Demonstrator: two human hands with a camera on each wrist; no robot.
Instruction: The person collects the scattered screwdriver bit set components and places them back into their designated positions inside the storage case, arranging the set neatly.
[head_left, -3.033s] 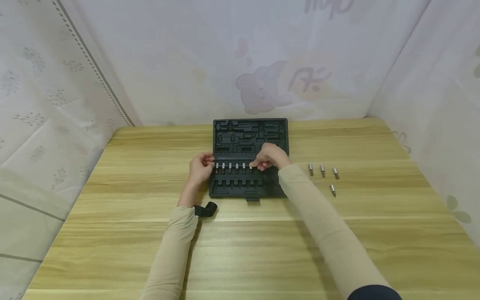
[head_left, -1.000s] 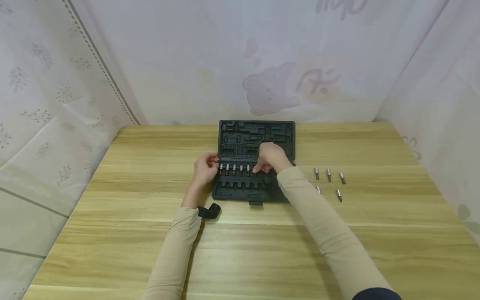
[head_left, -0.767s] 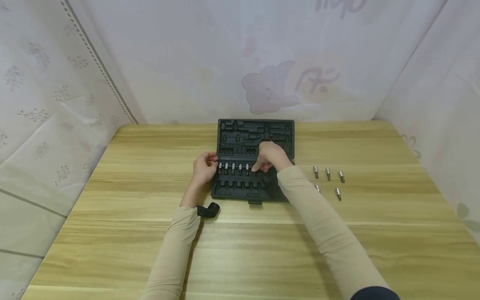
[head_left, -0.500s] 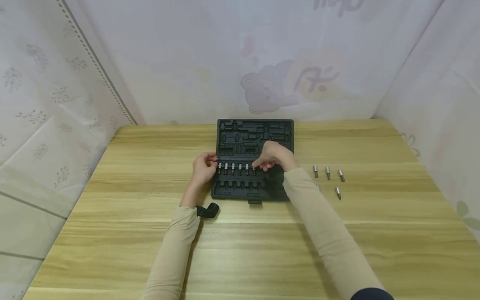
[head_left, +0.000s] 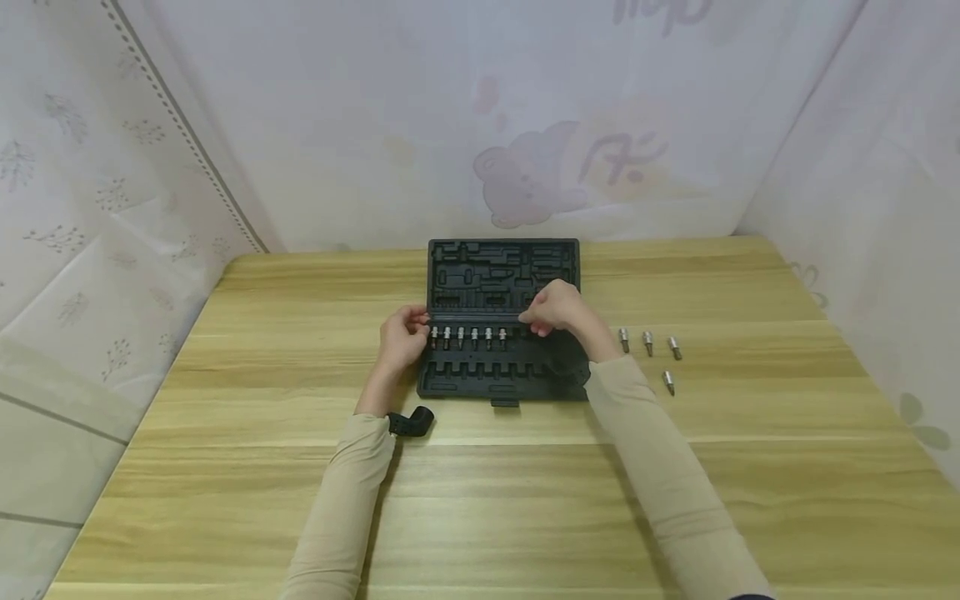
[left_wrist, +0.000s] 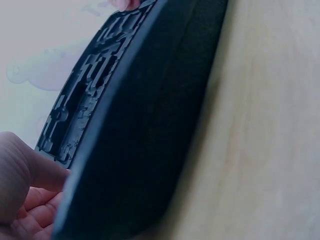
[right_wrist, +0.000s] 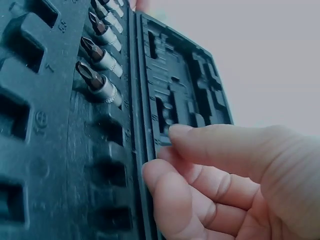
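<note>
An open black bit socket case lies on the wooden table. Along its upper row sit several silver bit sockets; in the right wrist view the end bit socket has a dark cross-shaped tip, beside vacant slots. My left hand grips the case's left end near the hinge, thumb and fingers at its edge. Over the hinge, just right of the seated bit sockets, my right hand hovers with loosely bent fingers and nothing between thumb and fingertips. The case lid leans back, its moulded recesses vacant.
Right of the case, several loose bit sockets lie on the table. A black angled wrist mount is on the left forearm. Printed fabric hangs behind the table and at both sides.
My right hand has let go of the end bit socket, which now sits in its slot, and has drawn up and to the right. My left hand keeps its place on the case.
</note>
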